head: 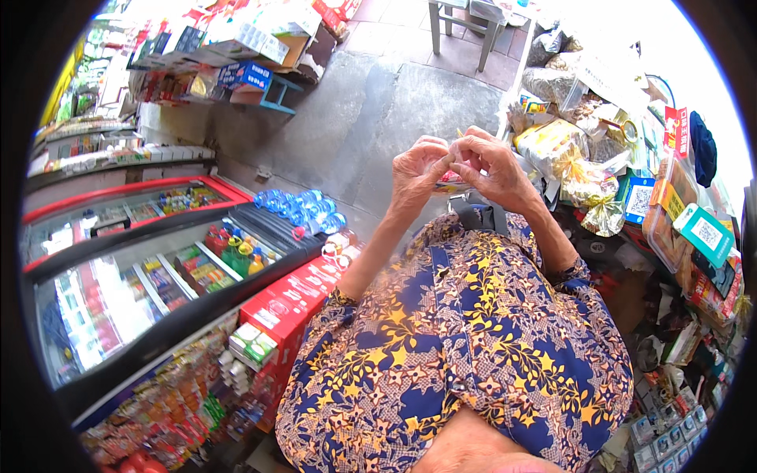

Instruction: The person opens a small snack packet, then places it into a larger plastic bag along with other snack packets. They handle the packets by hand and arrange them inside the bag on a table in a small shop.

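Both my hands meet in front of my belly, at the upper middle of the view. My left hand (pixel 416 171) pinches one side of a small clear plastic bag (pixel 447 185) with something red and white in it. The bag's other side is between the thumb and fingers of my right hand (pixel 492 167). My fingertips nearly touch each other at its top, and they hide much of it. A thin yellowish tip shows just above my right fingers. Below the bag are a dark strap and a patterned navy and yellow shirt.
Glass-topped chest freezers (pixel 177 260) stand at the left, with bottled water (pixel 301 207) and red cartons (pixel 284 307) beside them. At the right is a crowded counter of bagged goods (pixel 553 142) and code cards (pixel 707 233). A stool (pixel 494 35) stands on the paving ahead.
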Tool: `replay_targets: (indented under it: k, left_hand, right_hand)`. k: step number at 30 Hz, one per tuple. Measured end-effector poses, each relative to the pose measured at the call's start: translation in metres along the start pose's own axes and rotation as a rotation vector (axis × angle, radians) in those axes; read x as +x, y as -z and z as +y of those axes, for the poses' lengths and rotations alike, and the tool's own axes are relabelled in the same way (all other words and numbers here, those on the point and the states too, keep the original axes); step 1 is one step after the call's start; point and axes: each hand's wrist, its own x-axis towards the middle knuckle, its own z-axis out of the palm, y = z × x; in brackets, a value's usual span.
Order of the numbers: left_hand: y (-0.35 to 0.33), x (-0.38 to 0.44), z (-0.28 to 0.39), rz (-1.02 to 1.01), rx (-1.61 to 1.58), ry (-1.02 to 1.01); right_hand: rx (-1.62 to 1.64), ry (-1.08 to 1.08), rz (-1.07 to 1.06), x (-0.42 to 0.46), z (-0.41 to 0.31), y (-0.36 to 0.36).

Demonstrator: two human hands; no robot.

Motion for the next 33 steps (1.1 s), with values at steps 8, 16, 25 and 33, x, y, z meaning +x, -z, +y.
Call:
replay_targets:
  k: [8, 16, 25, 33]
  left_hand:
    - [0.003, 0.055, 0.02, -0.068, 0.074, 0.059]
    - [0.029, 0.082, 0.037, -0.246, 0.27, 0.158]
    - [0.042, 0.125, 0.026, -0.212, 0.226, 0.04]
    - [0.083, 0.161, 0.024, -0.273, 0.19, 0.091]
  right_hand:
    - [0.412, -0.088, 0.121, 0.034, 0.033, 0.01]
    - [0.404, -0.185, 0.172, 0.064, 0.009, 0.014]
    - [0.298, -0.171, 0.27, 0.098, 0.015, 0.018]
    - [-0.136, -0.154, 0.31, 0.123, 0.017, -0.006]
